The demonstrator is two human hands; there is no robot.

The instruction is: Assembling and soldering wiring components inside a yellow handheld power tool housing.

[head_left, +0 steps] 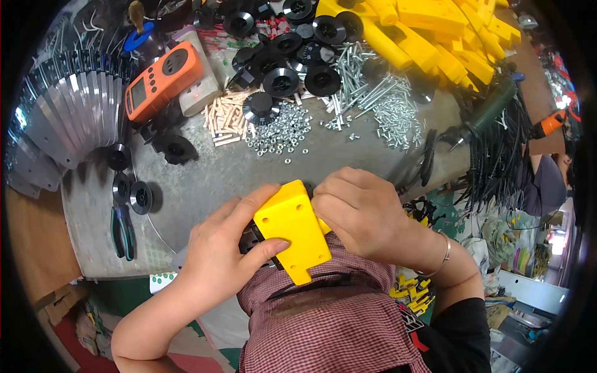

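In front of my apron, over the near edge of the workbench, a yellow plastic housing (289, 230) is held tilted, with several screw holes facing up. My left hand (227, 239) is closed round its left side, thumb on the face and fingers behind. A dark part (254, 236) shows along that left edge under the hand. At the upper right edge of the housing, my right hand (357, 211) has its fingers curled tightly together. Whatever lies inside those fingers is hidden. A narrow yellow piece (324, 227) shows just below the right fingers.
Behind are screws (398, 115), nuts (280, 130), black dials (280, 81) and yellow housings (429, 31). An orange meter (163, 81) stands back left, near fanned metal plates (81, 112). Pliers (122, 231) lie left. A green power screwdriver (485, 112) and black cables (497, 161) are right.
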